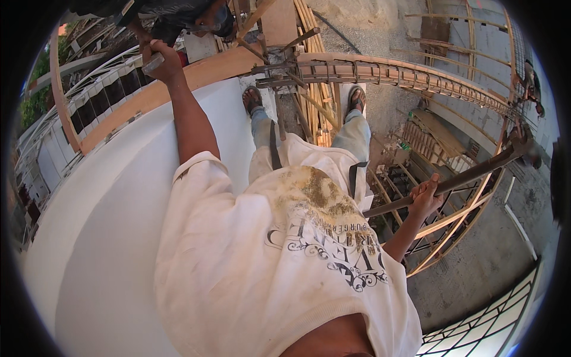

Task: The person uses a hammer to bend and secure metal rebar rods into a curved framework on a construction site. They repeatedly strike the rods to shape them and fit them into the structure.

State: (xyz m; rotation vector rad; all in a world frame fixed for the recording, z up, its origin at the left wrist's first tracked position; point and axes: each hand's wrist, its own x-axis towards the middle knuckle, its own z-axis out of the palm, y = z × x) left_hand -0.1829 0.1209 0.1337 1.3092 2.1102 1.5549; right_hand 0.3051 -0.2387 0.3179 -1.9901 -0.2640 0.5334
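My left hand is raised at the upper left, its fingers closed round a short, pale grey piece whose kind I cannot make out. Just beyond it is another person's hand; whether the two touch is unclear. On the right, my right hand grips a long, dark bar-like tool. Its thicker far end points out to the right, while the thin end runs back beside my shirt. My sandalled feet stand apart, the left on a white ledge, the right on a narrow pale support.
A curved rebar cage lies along a wooden form board ahead of my feet. Long timber strips lie below, between my legs. A white curved wall is on my left. Down at the right are wooden framing and a concrete floor.
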